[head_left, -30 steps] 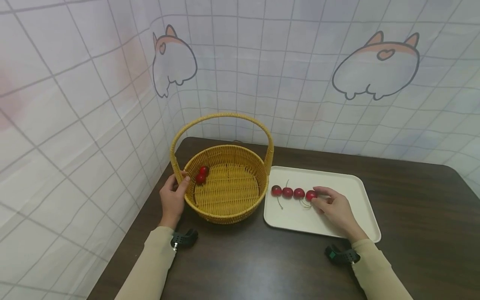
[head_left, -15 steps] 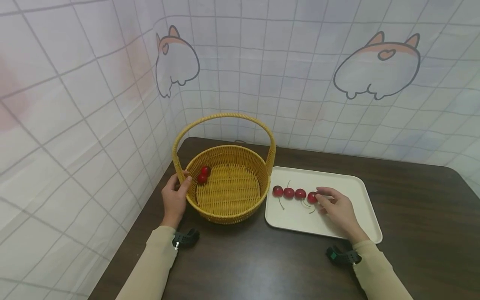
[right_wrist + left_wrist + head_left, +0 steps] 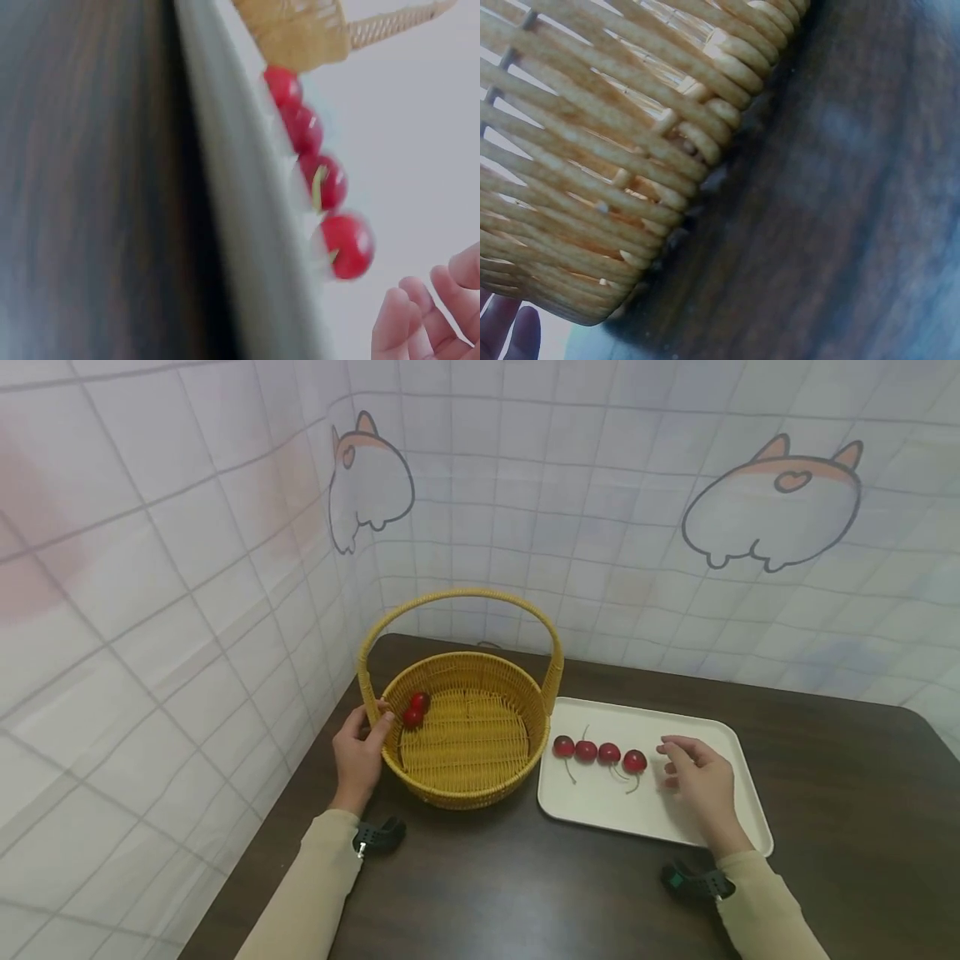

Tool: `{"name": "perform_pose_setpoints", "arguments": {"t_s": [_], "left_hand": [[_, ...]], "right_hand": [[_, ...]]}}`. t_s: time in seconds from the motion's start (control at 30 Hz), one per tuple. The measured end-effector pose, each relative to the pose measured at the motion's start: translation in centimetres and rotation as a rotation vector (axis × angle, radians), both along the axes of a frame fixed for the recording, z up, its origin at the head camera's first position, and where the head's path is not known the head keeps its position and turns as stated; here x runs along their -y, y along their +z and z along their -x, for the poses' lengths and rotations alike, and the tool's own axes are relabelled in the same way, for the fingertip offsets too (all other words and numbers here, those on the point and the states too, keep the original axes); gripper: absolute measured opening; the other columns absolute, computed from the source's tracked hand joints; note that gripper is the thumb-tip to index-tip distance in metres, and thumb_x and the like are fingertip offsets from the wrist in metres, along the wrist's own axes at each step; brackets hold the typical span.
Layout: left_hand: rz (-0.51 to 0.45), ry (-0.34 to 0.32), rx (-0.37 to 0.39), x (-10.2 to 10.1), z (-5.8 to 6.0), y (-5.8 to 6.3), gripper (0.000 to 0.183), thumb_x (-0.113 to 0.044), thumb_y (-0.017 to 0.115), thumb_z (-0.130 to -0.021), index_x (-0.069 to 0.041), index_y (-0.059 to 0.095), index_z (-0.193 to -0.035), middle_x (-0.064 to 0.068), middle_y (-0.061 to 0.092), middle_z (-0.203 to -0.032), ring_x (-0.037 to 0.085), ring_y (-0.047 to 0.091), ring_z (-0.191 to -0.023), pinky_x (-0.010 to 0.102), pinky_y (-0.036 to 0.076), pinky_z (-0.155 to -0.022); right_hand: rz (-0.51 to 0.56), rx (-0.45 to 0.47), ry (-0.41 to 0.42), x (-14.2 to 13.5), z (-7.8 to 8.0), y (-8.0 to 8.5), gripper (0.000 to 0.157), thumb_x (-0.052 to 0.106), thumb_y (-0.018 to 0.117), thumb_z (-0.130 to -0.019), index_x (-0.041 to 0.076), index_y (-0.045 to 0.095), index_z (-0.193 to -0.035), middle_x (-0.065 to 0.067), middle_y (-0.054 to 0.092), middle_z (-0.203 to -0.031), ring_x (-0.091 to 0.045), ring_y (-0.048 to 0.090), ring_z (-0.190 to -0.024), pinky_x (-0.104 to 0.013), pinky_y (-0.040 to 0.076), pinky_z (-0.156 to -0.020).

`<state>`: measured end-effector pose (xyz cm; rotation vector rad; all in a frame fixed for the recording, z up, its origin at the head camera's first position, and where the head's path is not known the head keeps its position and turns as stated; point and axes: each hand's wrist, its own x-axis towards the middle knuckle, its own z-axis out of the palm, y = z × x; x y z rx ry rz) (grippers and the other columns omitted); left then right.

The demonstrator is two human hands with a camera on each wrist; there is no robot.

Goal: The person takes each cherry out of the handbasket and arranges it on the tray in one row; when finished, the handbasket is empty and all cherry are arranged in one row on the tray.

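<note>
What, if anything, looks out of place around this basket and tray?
Nothing stands out. The basket stands upright, the tray lies flat, four cherries form a row on it, and two others sit together inside the basket. No spill or damage shows.

rough, ribbed wicker on the basket (image 3: pixel 465 795), and what gloss on those smooth cherries (image 3: pixel 635 762), with the tray (image 3: pixel 600 802) smooth and plastic-looking, the tabletop (image 3: pixel 510 877) wood-grained under a soft sheen, the sleeves (image 3: pixel 303 893) matt cloth and the backdrop (image 3: pixel 562 502) creased, matt fabric!
</note>
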<state>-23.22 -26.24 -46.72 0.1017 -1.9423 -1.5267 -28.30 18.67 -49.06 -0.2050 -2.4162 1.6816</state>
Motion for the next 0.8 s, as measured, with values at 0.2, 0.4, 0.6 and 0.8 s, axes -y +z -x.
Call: {"name": "perform_pose_setpoints", "arguments": {"t_s": [0.2, 0.4, 0.6, 0.8], "left_hand": [[0.002, -0.007, -0.013, -0.2, 0.0, 0.1, 0.026, -0.012, 0.066, -0.093, 0.005, 0.066, -0.112, 0.018, 0.067, -0.103, 0.014, 0.06, -0.082, 0.017, 0.048, -0.068], [-0.001, -0.001, 0.004, -0.2, -0.1, 0.3, 0.027, -0.013, 0.066, -0.093, 0.005, 0.066, -0.113, 0.018, 0.067, -0.105, 0.009, 0.06, -0.081, 0.016, 0.048, -0.068], [-0.017, -0.012, 0.02, -0.1, -0.1, 0.3, 0.027, -0.013, 0.066, -0.093, 0.004, 0.066, -0.114, 0.018, 0.067, -0.109, 0.007, 0.059, -0.082, 0.016, 0.048, -0.069], [-0.003, -0.003, 0.023, -0.1, 0.0, 0.0, 0.027, -0.015, 0.066, -0.093, 0.003, 0.067, -0.114, 0.017, 0.067, -0.107, 0.008, 0.06, -0.082, 0.016, 0.048, -0.069]], "right_hand": [[0.066, -0.082, 0.174, 2.9, -1.8, 3.5, 0.04, 0.033, 0.058, -0.099, -0.001, 0.062, -0.121, 0.007, 0.07, -0.095, -0.016, 0.064, -0.079, -0.025, 0.056, -0.066], [0.09, -0.126, 0.382, 8.1, -2.8, 6.2, 0.033, 0.026, 0.059, -0.099, -0.002, 0.063, -0.116, -0.017, 0.068, -0.103, -0.027, 0.066, -0.078, -0.03, 0.057, -0.068], [0.111, -0.135, 0.511, 13.1, -2.2, 7.3, 0.028, 0.023, 0.06, -0.098, 0.0, 0.066, -0.113, -0.022, 0.067, -0.105, -0.028, 0.066, -0.08, -0.034, 0.056, -0.068], [0.08, -0.096, 0.565, 17.7, -0.5, 7.5, 0.026, 0.023, 0.06, -0.098, 0.003, 0.068, -0.113, -0.013, 0.07, -0.106, -0.037, 0.062, -0.102, -0.042, 0.056, -0.079]]}}
